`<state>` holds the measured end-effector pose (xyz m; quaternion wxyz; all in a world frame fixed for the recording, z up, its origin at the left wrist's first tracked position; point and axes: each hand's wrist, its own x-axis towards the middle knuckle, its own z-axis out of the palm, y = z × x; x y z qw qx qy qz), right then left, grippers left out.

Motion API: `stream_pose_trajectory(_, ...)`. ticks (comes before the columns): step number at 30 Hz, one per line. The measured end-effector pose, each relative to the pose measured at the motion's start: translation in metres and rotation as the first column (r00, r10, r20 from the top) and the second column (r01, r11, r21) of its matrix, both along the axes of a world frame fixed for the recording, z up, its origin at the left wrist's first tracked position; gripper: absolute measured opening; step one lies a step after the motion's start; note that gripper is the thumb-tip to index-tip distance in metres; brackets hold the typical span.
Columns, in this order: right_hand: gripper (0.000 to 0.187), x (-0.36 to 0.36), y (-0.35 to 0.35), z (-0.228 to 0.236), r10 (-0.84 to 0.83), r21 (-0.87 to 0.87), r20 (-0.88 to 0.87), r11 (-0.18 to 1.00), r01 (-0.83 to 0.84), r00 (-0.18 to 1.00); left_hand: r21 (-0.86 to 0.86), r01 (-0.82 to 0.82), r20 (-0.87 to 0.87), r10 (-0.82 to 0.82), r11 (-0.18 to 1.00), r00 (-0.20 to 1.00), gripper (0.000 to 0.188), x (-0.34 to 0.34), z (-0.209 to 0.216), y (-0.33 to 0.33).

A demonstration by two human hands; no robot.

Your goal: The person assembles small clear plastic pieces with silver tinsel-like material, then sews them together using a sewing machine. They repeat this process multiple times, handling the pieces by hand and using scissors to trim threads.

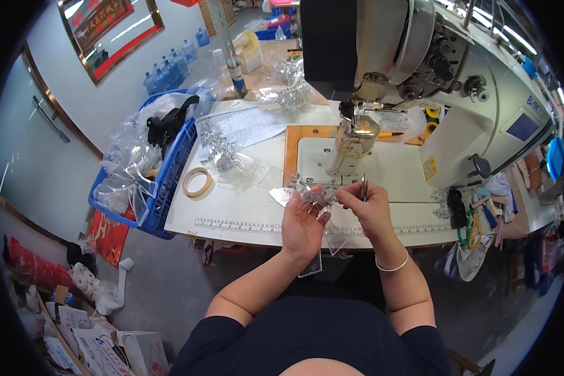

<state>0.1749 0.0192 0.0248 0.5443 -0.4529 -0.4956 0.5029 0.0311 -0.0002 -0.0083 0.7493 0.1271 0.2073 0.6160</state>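
In front of the sewing machine [355, 135], both of my hands are raised over the table's near edge. My left hand [302, 229] is curled palm up around a bunch of clear plastic pieces [316, 193], with some sheets hanging below it. My right hand [368, 203] pinches the right side of this bunch with thumb and finger. A slim metal tool with pointed tips, like thread snips [364, 182], sticks up from the same hand; its lower part is hidden in the palm.
A masking tape roll [197, 182] and more clear plastic pieces [229, 153] lie on the white table [232, 203]. At left stands a blue basket [180, 150] of plastic bags. A ruler strip [244, 225] runs along the front edge. Scissors and cords [473, 216] gather at right.
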Motion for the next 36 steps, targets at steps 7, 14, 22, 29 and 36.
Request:
stream_pose_trajectory(7, 0.013, 0.0, -0.002, -0.002, -0.008, 0.02, 0.073, 1.0, 0.006, 0.997, 0.076, -0.074, -0.029, 0.076, 0.994, 0.997, 0.048, 0.002, -0.006, -0.002)
stream_pose_trajectory(14, 0.013, -0.003, -0.005, -0.004, -0.055, 0.079, 0.096, 0.996, 0.047, 0.994, 0.109, -0.084, -0.084, 0.093, 0.991, 0.992, 0.039, 0.004, -0.01, 0.0)
stream_pose_trajectory(22, 0.015, -0.011, -0.011, -0.009, -0.07, -0.033, -0.031, 0.997, 0.069, 0.997, 0.263, -0.232, -0.341, 0.315, 0.936, 0.886, 0.026, 0.002, -0.007, 0.008)
stream_pose_trajectory(29, 0.017, -0.007, -0.004, -0.017, -0.039, -0.077, -0.15, 0.997, 0.028, 0.988, 0.147, -0.051, -0.357, 0.101, 0.988, 0.929, 0.026, -0.011, -0.013, 0.014)
stream_pose_trajectory(36, 0.018, -0.008, -0.011, -0.013, -0.013, 0.105, 0.021, 0.994, 0.01, 1.0, 0.358, -0.02, -0.232, 0.11, 0.933, 0.966, 0.029, -0.012, -0.025, 0.027)
